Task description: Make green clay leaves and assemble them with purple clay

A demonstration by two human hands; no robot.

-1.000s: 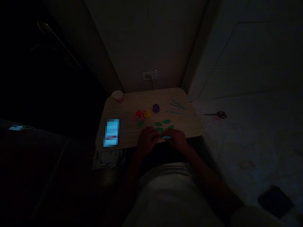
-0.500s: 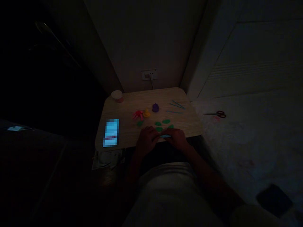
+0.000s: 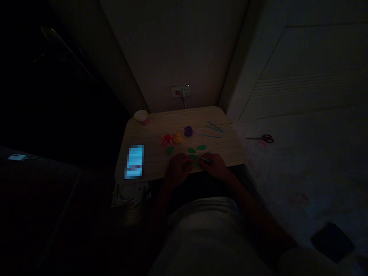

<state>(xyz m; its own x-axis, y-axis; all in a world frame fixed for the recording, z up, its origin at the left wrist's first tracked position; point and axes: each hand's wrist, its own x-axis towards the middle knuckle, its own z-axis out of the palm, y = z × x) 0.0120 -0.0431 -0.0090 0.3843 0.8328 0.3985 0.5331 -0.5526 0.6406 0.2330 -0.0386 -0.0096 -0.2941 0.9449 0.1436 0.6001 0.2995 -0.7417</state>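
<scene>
The room is very dark. My left hand (image 3: 178, 168) and my right hand (image 3: 215, 166) meet at the near edge of a small wooden table (image 3: 155, 153), fingers curled together around a small green piece (image 3: 197, 162) that I can barely make out. Just beyond my hands lie flat green leaf-shaped pieces (image 3: 201, 147). Farther back sit a red clay shape (image 3: 166, 139), a yellow cone (image 3: 177, 137) and a purple lump (image 3: 188, 131).
A lit phone (image 3: 134, 161) lies at the table's left. A small lidded tub (image 3: 141, 116) stands at the back left corner, thin teal sticks (image 3: 215, 128) at the right. Scissors (image 3: 263, 138) rest on the bed at right. A wall socket (image 3: 180, 91) is behind the table.
The light blue strip seen between my hands earlier no longer shows; my fingers have closed a little nearer together. Otherwise the scene is the same.
</scene>
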